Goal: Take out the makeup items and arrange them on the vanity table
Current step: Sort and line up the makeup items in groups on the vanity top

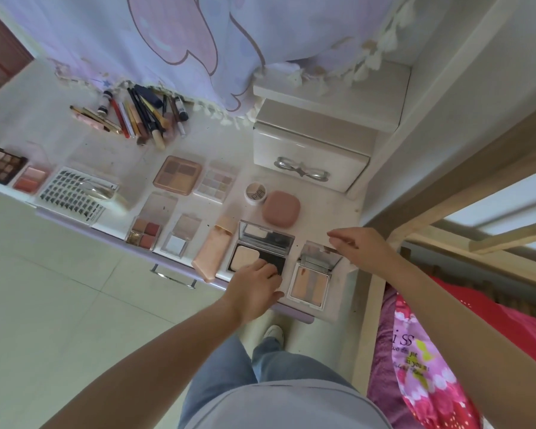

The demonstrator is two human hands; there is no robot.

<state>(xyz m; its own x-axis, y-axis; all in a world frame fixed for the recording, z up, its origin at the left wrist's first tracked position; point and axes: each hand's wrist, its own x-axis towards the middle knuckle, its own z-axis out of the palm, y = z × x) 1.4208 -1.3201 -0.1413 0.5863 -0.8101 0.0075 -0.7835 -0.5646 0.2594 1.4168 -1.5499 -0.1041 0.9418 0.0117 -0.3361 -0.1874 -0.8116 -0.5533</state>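
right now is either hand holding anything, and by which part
The right hand pinches the far edge of the open striped palette's clear lid. The left hand only rests on the black compact.

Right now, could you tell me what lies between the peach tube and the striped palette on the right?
In the head view, an open black powder compact lies between the peach tube and the striped palette; the left hand touches it.

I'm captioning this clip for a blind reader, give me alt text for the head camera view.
Left hand rests on an open powder compact while the right hand touches the raised lid of an open contour palette, both at the front of a vanity table lined with eyeshadow palettes and brushes.
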